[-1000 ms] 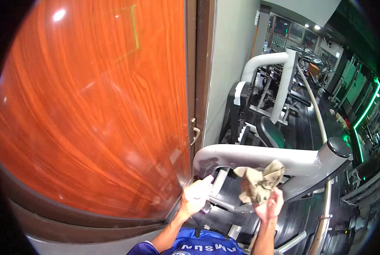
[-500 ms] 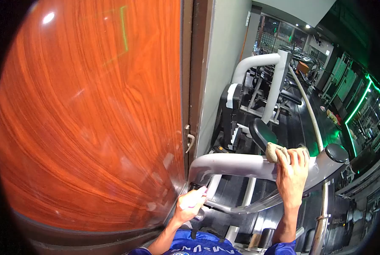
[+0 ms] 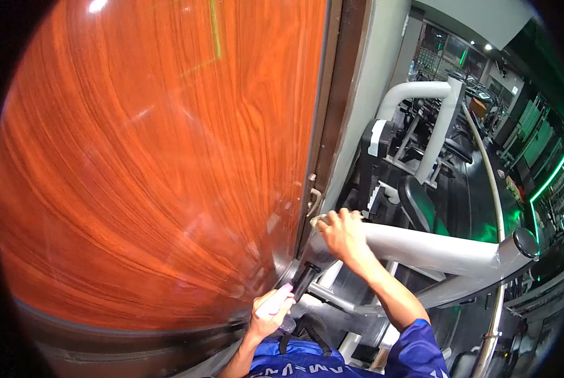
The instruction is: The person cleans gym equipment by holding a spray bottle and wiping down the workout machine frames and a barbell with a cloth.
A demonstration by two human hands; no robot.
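Note:
My right hand (image 3: 346,238) is closed over a beige cloth (image 3: 320,222), pressed against the left, bent end of a thick grey machine tube (image 3: 433,249). Most of the cloth is hidden under my fingers. Lower down, my left hand (image 3: 263,320) grips a spray bottle (image 3: 276,303) with a white and pink head; part of its clear body shows below the fist. Just right of the bottle a black handle grip (image 3: 306,280) sticks out from the machine.
A glossy wood-grain door (image 3: 168,176) with a metal handle (image 3: 315,201) stands close on the left. A black pad (image 3: 415,201) and another grey machine frame (image 3: 436,132) are beyond the tube. A long pale rail (image 3: 489,164) runs along the right.
My right hand has slid left along the tube with the cloth, from near its capped end to the bend. My left hand still holds the bottle. The view has shifted left.

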